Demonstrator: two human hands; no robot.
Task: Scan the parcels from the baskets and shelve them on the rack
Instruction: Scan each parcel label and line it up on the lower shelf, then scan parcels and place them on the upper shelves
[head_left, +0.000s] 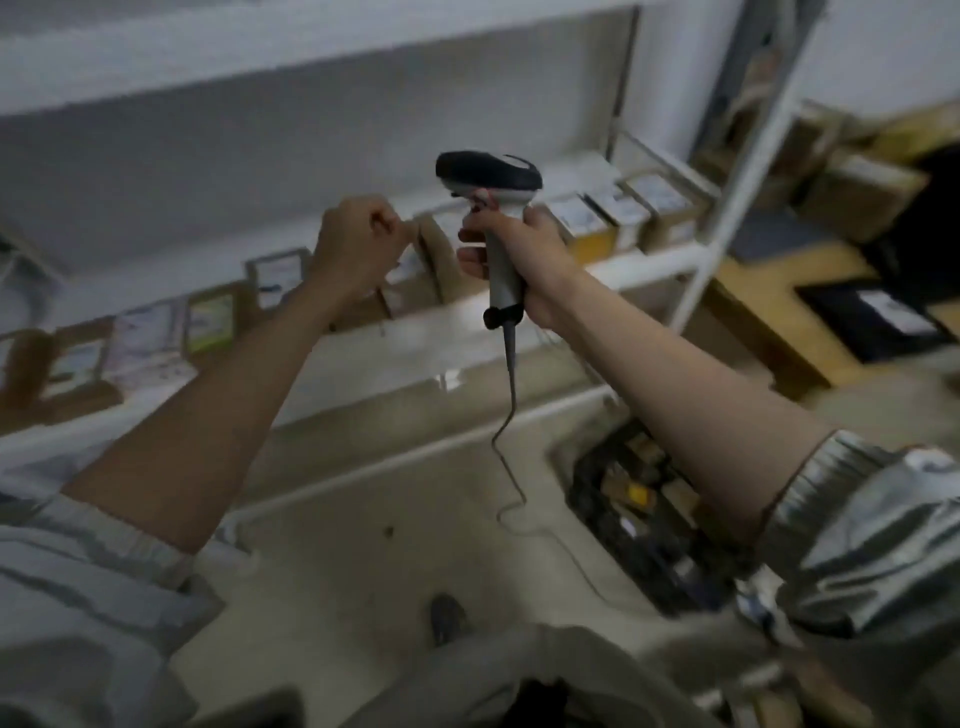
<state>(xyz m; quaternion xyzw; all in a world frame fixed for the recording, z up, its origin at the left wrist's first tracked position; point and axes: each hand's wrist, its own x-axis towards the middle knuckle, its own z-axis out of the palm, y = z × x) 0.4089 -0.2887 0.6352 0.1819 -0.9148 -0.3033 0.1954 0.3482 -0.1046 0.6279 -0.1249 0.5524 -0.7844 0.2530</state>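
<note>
The task is looking well underway: a row of parcels (592, 223) is already standing on the rack (649, 265), while a basket (639, 519) on the floor is still holding more, so scanning and shelving is far from finished. The left hand (358, 244) is reaching to the shelf, its grip curling against a brown parcel (431, 260) there; whether it is pinching it or only touching, blur is hiding. The right hand (519, 244) is gripping the scanner (488, 176) by its handle, head pointing left, cable (509, 415) hanging down. Further boxes (857, 192) are sitting on a neighbouring rack, far right.
</note>
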